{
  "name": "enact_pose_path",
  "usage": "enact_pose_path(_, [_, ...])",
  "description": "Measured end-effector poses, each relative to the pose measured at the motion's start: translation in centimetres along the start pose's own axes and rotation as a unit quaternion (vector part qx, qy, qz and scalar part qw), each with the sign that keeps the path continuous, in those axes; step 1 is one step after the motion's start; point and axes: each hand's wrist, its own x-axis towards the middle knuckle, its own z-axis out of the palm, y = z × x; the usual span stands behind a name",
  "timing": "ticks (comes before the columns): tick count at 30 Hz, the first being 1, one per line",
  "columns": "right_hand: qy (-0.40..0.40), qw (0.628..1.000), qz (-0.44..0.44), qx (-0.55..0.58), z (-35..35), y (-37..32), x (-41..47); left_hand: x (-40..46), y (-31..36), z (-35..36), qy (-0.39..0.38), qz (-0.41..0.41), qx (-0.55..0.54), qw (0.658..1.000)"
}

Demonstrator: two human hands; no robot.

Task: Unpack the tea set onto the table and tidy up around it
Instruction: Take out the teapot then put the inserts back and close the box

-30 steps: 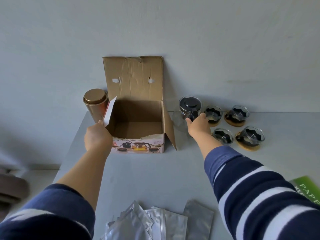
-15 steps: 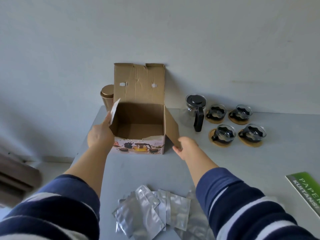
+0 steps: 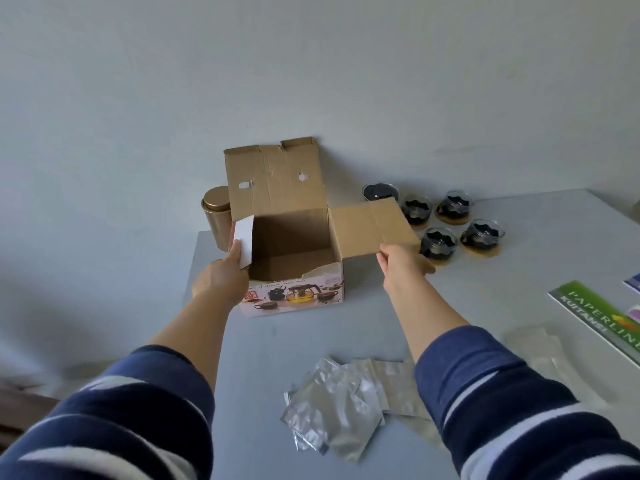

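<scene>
A person's right hand (image 3: 401, 263) pinches the outer edge of the right side flap (image 3: 372, 226) of an empty cardboard tea-set box (image 3: 294, 268) on a grey table (image 3: 346, 341), while the left hand (image 3: 221, 275) grips the white-faced left flap (image 3: 244, 242). The right flap lies level, jutting toward the glass teapot (image 3: 380, 191) and four cups (image 3: 446, 221) already set out just beside it, so folding it shut likely means swinging it inward and away from them.
</scene>
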Motion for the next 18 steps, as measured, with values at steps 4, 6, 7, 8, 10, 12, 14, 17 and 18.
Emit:
enact_pose_path(4, [-0.065, 0.947, -0.233, -0.213, 0.7, 0.7, -0.1, 0.4, -0.1, 0.9, -0.004, 0.034, -0.005, 0.999])
enact_pose_path(6, [-0.115, 0.859, -0.339, -0.366, 1.2, 1.6, -0.6, 0.7, -0.3, 1.4, -0.009, 0.046, -0.015, 0.999])
enact_pose_path(7, [-0.138, 0.817, -0.374, -0.417, 1.3, 2.2, -0.9, 0.8, -0.4, 1.5, -0.018, 0.051, -0.021, 0.998])
enact_pose_path(8, [-0.167, 0.780, -0.400, -0.452, 1.5, 2.7, -1.1, 0.8, -0.5, 1.6, -0.030, 0.055, -0.027, 0.998])
enact_pose_path(10, [-0.221, 0.683, -0.446, -0.535, 1.7, 4.0, -1.4, 0.7, -0.7, 1.6, -0.057, 0.061, -0.042, 0.996])
enact_pose_path(12, [-0.246, 0.581, -0.476, -0.613, 1.7, 5.4, -1.0, 0.8, -0.9, 1.6, -0.069, 0.066, -0.053, 0.994])
enact_pose_path(14, [-0.238, 0.511, -0.491, -0.665, 1.6, 6.2, -0.5, 1.0, -1.0, 1.6, -0.070, 0.069, -0.059, 0.993])
enact_pose_path(17, [-0.228, 0.457, -0.488, -0.708, 2.6, 6.5, 0.5, 2.0, -0.7, 1.8, -0.057, 0.069, -0.051, 0.995])
enact_pose_path(18, [-0.229, 0.452, -0.478, -0.717, 3.0, 6.4, 0.9, 2.4, -0.5, 1.8, -0.051, 0.068, -0.043, 0.995])
